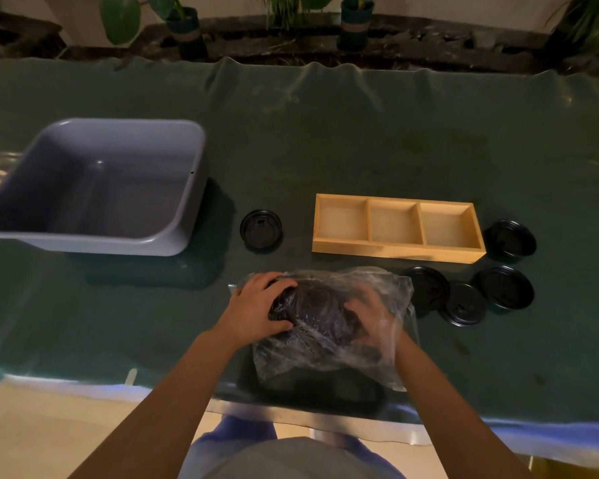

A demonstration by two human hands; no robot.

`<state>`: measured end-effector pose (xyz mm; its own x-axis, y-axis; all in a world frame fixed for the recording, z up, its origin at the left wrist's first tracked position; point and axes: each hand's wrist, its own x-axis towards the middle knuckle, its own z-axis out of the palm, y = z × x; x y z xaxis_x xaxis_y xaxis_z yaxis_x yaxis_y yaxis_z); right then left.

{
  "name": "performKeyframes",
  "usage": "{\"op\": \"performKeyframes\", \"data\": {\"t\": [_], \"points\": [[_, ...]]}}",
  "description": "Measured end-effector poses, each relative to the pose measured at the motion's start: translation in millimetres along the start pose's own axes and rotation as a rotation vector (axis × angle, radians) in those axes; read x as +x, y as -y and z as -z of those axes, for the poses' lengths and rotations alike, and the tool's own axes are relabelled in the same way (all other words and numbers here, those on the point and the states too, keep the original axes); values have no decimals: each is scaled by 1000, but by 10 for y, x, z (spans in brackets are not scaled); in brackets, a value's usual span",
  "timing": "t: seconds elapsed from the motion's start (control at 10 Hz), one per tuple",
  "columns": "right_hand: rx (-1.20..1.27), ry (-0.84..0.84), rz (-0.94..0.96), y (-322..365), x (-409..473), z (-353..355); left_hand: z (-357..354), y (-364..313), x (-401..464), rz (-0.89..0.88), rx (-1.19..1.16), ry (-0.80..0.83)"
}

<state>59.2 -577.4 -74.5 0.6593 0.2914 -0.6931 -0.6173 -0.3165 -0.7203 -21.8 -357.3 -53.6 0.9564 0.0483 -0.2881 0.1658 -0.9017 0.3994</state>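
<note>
A clear plastic bag (329, 354) full of black cup lids lies near the table's front edge. My left hand (260, 305) grips the bag's left end from outside, fingers curled over the lids. My right hand (370, 312) is inside the bag, seen through the plastic, its fingers curled around the dark lids. Several loose black lids lie on the table: one (261, 229) left of a wooden tray, one (510, 240) at the tray's right end, and three (464, 304) in front of it.
A grey plastic tub (25, 202) stands empty at the left. A wooden tray (395, 252) with three empty compartments sits right of centre. A dark green cloth (325, 140) covers the table. Potted plants (187, 25) line the far ledge.
</note>
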Motion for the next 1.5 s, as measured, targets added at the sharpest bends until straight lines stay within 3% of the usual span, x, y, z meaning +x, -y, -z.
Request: {"op": "performKeyframes", "data": {"t": [0.2,0.3,0.6,0.7,0.8,0.9,1.1,1.2,1.3,1.4,1.5], "points": [[-269,-43,51,77,79,-143,-16,-17,-11,4,16,-20],[-81,19,-83,135,117,-198,-35,-33,-24,3,29,-33],[-124,213,-292,179,121,-45,-41,0,-74,-21,1,-50],[-290,257,-259,172,73,4,-18,-15,-34,-2,5,-26],[-304,206,-169,181,5,60,-21,-15,-42,11,-19,-47],[-208,135,50,200,-173,250,-71,-45,-73,64,-49,-136],[-174,-10,294,402,-374,756,-113,-37,-59,116,-98,-177],[3,-65,356,479,-417,962,-95,-15,-40,141,-144,-186],[439,-118,407,708,-440,1257,-83,-31,-18,161,-159,-177],[528,-161,421,950,-294,1302,-89,-62,-10,168,-135,-166],[409,-153,359,1293,137,944,-118,-109,-1,184,-63,-152]]}}
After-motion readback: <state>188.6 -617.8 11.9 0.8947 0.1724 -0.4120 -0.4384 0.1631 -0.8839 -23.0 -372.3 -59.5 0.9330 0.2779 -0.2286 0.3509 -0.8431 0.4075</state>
